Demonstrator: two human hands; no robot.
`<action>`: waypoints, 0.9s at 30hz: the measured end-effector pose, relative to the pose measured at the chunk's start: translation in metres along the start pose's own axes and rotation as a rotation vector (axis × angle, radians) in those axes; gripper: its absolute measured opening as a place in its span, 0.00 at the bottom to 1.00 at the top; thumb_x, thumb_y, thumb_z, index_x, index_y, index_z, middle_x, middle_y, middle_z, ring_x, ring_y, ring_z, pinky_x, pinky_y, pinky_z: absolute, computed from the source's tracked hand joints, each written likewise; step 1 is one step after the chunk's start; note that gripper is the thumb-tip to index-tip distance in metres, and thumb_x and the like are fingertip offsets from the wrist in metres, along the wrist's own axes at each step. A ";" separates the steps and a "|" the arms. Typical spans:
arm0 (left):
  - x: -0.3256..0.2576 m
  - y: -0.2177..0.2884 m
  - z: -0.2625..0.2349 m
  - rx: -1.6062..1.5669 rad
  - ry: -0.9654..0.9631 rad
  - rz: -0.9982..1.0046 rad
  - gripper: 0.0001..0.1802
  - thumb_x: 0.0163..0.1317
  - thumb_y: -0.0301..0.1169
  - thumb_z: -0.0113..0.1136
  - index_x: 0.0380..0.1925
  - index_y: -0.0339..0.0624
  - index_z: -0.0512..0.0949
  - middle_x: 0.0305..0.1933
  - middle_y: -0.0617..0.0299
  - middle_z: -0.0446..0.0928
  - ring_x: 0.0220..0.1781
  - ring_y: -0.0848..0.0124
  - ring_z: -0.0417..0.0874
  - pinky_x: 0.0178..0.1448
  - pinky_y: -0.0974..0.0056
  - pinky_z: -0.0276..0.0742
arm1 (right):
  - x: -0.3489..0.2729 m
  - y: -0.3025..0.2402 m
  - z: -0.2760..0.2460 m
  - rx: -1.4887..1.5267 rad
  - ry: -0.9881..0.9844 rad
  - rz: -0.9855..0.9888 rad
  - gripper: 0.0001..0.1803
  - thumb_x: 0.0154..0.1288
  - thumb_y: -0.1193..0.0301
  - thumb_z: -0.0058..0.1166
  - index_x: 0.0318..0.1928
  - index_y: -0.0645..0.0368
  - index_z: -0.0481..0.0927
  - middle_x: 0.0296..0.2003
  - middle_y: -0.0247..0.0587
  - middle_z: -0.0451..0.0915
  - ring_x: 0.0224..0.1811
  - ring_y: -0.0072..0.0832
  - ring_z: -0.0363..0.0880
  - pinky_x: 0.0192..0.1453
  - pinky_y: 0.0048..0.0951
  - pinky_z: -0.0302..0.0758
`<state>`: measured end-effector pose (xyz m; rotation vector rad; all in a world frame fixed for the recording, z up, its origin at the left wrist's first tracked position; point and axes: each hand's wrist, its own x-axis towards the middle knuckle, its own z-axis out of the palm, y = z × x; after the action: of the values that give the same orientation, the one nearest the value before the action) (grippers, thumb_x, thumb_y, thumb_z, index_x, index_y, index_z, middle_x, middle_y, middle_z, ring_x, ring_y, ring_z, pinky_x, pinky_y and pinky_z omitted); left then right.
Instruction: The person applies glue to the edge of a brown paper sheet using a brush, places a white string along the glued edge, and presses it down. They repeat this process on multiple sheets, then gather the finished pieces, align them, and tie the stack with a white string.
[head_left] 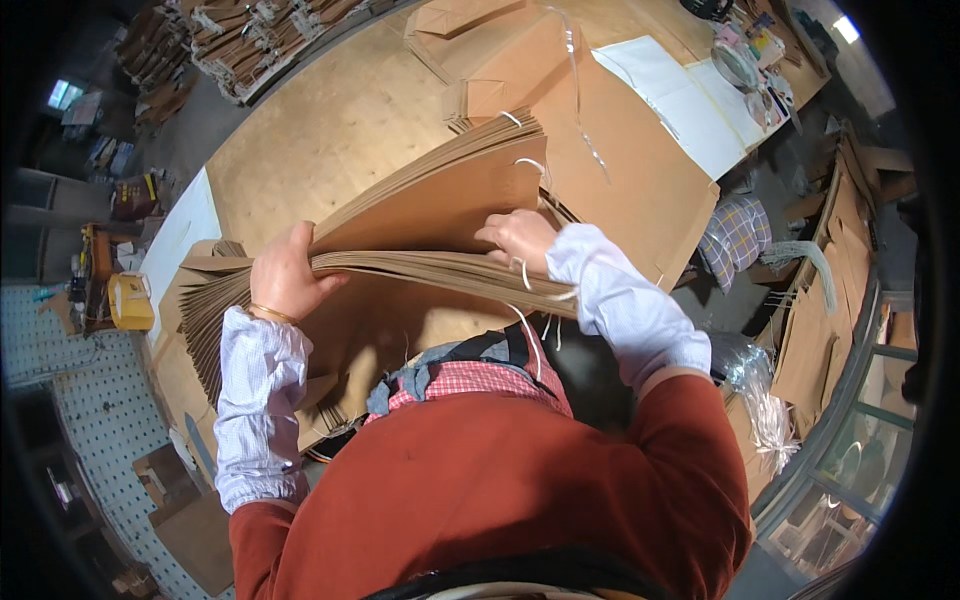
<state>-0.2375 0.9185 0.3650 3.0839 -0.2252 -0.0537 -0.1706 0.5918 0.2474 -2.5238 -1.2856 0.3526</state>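
A thick sheaf of brown kraft paper bags [420,205] with white cord handles [530,162] is fanned open in front of my body. My left hand [290,270] is closed on the sheaf's left part, its thumb pressed against the layered edges. In the gap between the raised upper bags and the lower layers lies my right hand [518,240]. Its fingers are curled, and it grips the lower bags [420,268] near their right end, close to a white cord loop. The undersides of both hands are hidden by paper.
Under the bags is a wooden table [300,140]. More flat brown bags [600,130] lie at its far right, beside white sheets [660,90]. Bundled bags [250,40] are piled at the far left. A checked cloth [735,238] and plastic strands [770,410] are to my right.
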 end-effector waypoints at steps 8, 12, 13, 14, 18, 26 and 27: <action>0.000 0.001 -0.002 0.010 0.029 0.047 0.32 0.40 0.44 0.77 0.41 0.40 0.71 0.36 0.50 0.77 0.43 0.49 0.79 0.43 0.49 0.74 | -0.011 -0.015 -0.042 -0.413 1.056 0.099 0.23 0.55 0.70 0.58 0.54 0.53 0.79 0.57 0.42 0.76 0.59 0.38 0.74 0.59 0.41 0.69; 0.000 0.001 0.000 -0.002 -0.006 -0.013 0.32 0.40 0.44 0.77 0.40 0.41 0.71 0.36 0.52 0.77 0.42 0.50 0.79 0.42 0.50 0.75 | -0.018 -0.021 -0.037 -0.440 1.116 -0.117 0.18 0.57 0.73 0.51 0.49 0.53 0.82 0.56 0.39 0.78 0.57 0.36 0.76 0.59 0.38 0.69; 0.000 0.001 0.000 0.017 -0.001 -0.016 0.32 0.40 0.44 0.77 0.40 0.41 0.71 0.37 0.52 0.77 0.42 0.50 0.79 0.43 0.50 0.75 | -0.022 -0.024 -0.038 -0.448 1.117 -0.137 0.16 0.58 0.70 0.54 0.48 0.53 0.82 0.52 0.38 0.81 0.53 0.36 0.78 0.55 0.37 0.73; 0.000 0.001 0.000 0.020 0.000 -0.019 0.31 0.40 0.44 0.77 0.40 0.41 0.71 0.37 0.53 0.77 0.42 0.50 0.79 0.43 0.50 0.75 | -0.028 -0.027 -0.042 -0.325 0.938 -0.098 0.16 0.58 0.68 0.56 0.48 0.54 0.82 0.50 0.39 0.81 0.52 0.37 0.79 0.53 0.37 0.75; -0.002 0.003 0.000 0.008 0.036 0.020 0.31 0.41 0.44 0.77 0.39 0.42 0.71 0.37 0.52 0.77 0.42 0.50 0.79 0.43 0.50 0.75 | -0.048 -0.024 -0.080 0.269 0.231 0.075 0.26 0.60 0.58 0.64 0.54 0.60 0.80 0.46 0.47 0.83 0.47 0.44 0.82 0.49 0.37 0.78; -0.001 0.005 -0.004 -0.004 0.003 -0.010 0.28 0.44 0.44 0.75 0.39 0.41 0.71 0.36 0.50 0.77 0.42 0.49 0.79 0.43 0.49 0.74 | -0.016 0.083 0.034 0.971 -0.186 0.342 0.28 0.73 0.55 0.48 0.63 0.63 0.71 0.56 0.44 0.77 0.57 0.29 0.74 0.62 0.29 0.70; -0.001 0.004 -0.003 -0.017 -0.007 -0.020 0.28 0.44 0.44 0.74 0.39 0.41 0.71 0.36 0.50 0.77 0.42 0.49 0.79 0.43 0.49 0.73 | -0.016 0.099 0.060 0.902 -0.133 0.445 0.27 0.73 0.56 0.49 0.63 0.63 0.72 0.55 0.43 0.78 0.55 0.29 0.75 0.61 0.29 0.70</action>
<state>-0.2390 0.9149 0.3686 3.0700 -0.1927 -0.0666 -0.1263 0.5312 0.1575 -1.9556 -0.3943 0.9543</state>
